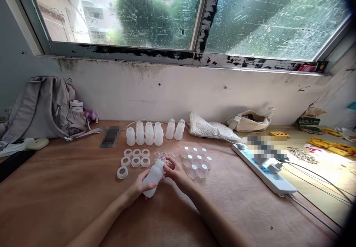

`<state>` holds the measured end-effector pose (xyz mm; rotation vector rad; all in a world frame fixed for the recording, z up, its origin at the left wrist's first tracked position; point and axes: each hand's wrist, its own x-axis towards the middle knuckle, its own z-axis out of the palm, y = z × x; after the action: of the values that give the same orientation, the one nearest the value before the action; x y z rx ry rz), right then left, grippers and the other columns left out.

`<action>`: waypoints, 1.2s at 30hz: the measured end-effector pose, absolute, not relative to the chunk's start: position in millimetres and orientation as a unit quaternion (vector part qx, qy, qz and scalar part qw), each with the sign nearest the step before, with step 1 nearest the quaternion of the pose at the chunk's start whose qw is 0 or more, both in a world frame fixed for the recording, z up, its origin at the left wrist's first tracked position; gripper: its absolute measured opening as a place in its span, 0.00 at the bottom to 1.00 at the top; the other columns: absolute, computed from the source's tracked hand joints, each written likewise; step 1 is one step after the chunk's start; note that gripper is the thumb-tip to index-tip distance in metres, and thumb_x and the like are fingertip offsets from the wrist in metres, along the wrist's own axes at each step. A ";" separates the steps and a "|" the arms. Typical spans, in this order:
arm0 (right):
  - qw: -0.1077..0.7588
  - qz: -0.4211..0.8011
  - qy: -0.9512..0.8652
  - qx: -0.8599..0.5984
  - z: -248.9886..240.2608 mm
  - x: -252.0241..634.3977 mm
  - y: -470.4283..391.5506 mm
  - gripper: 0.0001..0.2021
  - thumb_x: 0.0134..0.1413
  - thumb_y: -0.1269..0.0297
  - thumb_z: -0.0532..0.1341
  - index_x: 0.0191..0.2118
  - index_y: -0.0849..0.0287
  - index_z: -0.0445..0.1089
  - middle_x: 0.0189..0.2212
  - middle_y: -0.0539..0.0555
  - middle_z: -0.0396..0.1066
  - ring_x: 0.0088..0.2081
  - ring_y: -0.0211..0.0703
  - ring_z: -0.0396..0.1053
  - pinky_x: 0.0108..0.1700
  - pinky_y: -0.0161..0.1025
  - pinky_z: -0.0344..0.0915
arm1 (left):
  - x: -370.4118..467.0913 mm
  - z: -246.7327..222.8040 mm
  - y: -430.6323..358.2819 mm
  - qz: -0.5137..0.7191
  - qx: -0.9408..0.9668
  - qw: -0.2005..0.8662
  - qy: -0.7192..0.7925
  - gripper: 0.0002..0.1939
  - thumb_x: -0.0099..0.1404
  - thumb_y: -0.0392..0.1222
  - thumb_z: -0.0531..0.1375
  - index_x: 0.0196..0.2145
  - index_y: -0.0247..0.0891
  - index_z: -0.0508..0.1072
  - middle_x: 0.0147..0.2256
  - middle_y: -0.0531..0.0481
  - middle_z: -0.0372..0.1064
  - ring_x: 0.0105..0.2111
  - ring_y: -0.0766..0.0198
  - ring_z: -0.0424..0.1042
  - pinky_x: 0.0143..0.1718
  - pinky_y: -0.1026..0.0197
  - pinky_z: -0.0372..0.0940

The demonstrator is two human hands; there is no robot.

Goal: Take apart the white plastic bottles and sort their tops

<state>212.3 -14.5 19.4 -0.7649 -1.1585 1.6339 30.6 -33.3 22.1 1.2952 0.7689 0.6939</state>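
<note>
A frosted white baby bottle (151, 183) leans up to the right between my hands, low over the brown table. My left hand (137, 187) wraps around its body. At the neck, the thumb and fingers of my right hand (176, 173) close on the collar end; the fingers partly hide what sits there. Just behind lie several clear nipples (157, 154), partly covered by my right hand. White collar rings (122, 177) lie in rows to the left. Clear domed caps with white discs (191, 172) are grouped to the right.
Open bottles (130, 137) stand in rows at the back, beside two topped bottles (179, 131). A white padded pouch (203, 125) lies against the wall. A power strip (267, 173) with cables crosses the right side. A grey backpack (41, 106) and a blurred phone-like slab (109, 137) are at left.
</note>
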 end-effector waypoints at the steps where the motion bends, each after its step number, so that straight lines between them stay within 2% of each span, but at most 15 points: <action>1: 0.475 0.672 -0.476 -0.309 19.2 212.9 -14.8 0.21 0.42 0.58 0.64 0.42 0.57 0.58 0.28 0.50 0.66 0.27 0.36 0.66 0.28 0.35 0.64 | 29.2 21.6 -33.8 0.305 0.561 0.697 0.325 0.24 0.51 0.49 0.60 0.43 0.34 0.62 0.28 0.50 0.62 0.21 0.68 0.64 0.14 0.70 0.53; 7: 0.459 0.688 -0.476 -0.299 20.3 213.8 -17.7 0.16 0.45 0.62 0.63 0.40 0.59 0.60 0.24 0.49 0.66 0.25 0.37 0.67 0.27 0.34 0.62 | 22.4 14.9 -37.3 0.280 0.419 0.835 0.221 0.24 0.55 0.53 0.52 0.42 0.30 0.64 0.27 0.47 0.65 0.18 0.68 0.66 0.13 0.70 0.52; 10: 0.460 0.691 -0.472 -0.297 23.5 213.4 -19.6 0.14 0.46 0.62 0.62 0.39 0.58 0.61 0.23 0.49 0.65 0.25 0.37 0.67 0.25 0.34 0.62 | 23.2 14.5 -37.7 0.296 0.422 0.828 0.222 0.22 0.54 0.50 0.53 0.41 0.30 0.64 0.27 0.47 0.65 0.17 0.69 0.65 0.12 0.70 0.51; 13: 0.485 0.682 -0.466 -0.289 27.8 213.1 -21.2 0.12 0.49 0.60 0.58 0.40 0.57 0.61 0.29 0.51 0.65 0.27 0.38 0.67 0.24 0.34 0.63 | 25.0 14.6 -37.1 0.307 0.429 0.816 0.236 0.20 0.55 0.49 0.53 0.41 0.31 0.64 0.27 0.48 0.65 0.18 0.69 0.65 0.12 0.71 0.51; 16: 0.493 0.649 -0.493 -0.305 29.5 213.2 -21.0 0.14 0.47 0.60 0.60 0.41 0.55 0.60 0.35 0.52 0.62 0.28 0.37 0.66 0.22 0.32 0.63 | 25.4 13.8 -37.2 0.302 0.434 0.815 0.238 0.20 0.54 0.49 0.54 0.40 0.31 0.64 0.27 0.48 0.64 0.17 0.70 0.65 0.11 0.71 0.50; 21: 0.465 0.599 -0.547 -0.356 28.4 216.8 -17.5 0.17 0.45 0.59 0.62 0.41 0.56 0.59 0.31 0.49 0.60 0.23 0.32 0.63 0.16 0.28 0.57 | 23.1 14.7 -39.1 0.308 0.425 0.820 0.228 0.21 0.55 0.49 0.53 0.41 0.30 0.64 0.26 0.48 0.64 0.17 0.70 0.64 0.11 0.71 0.48; 27: 0.472 0.592 -0.542 -0.365 37.6 219.5 -20.4 0.15 0.51 0.53 0.55 0.41 0.56 0.60 0.31 0.50 0.60 0.23 0.32 0.62 0.16 0.28 0.57 | 24.1 14.7 -37.9 0.314 0.448 0.797 0.258 0.21 0.54 0.48 0.53 0.41 0.30 0.65 0.27 0.47 0.64 0.17 0.69 0.65 0.11 0.71 0.48; 32: 0.449 0.606 -0.560 -0.344 37.2 211.8 -25.2 0.17 0.46 0.53 0.60 0.38 0.58 0.59 0.29 0.50 0.61 0.23 0.34 0.63 0.15 0.28 0.57 | 27.5 15.9 -38.3 0.293 0.487 0.777 0.272 0.19 0.53 0.47 0.55 0.40 0.31 0.65 0.25 0.49 0.64 0.17 0.70 0.64 0.11 0.71 0.48; 36: 0.463 0.609 -0.548 -0.339 32.6 208.4 -25.1 0.15 0.46 0.56 0.60 0.36 0.59 0.60 0.27 0.50 0.62 0.23 0.32 0.62 0.17 0.28 0.59 | 28.6 19.7 -39.3 0.285 0.500 0.772 0.272 0.19 0.53 0.48 0.55 0.38 0.31 0.64 0.25 0.49 0.64 0.16 0.71 0.63 0.11 0.71 0.49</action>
<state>208.4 -25.1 32.6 -0.8333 -1.3469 1.4968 28.6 -39.3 19.7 1.0832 0.5894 0.6177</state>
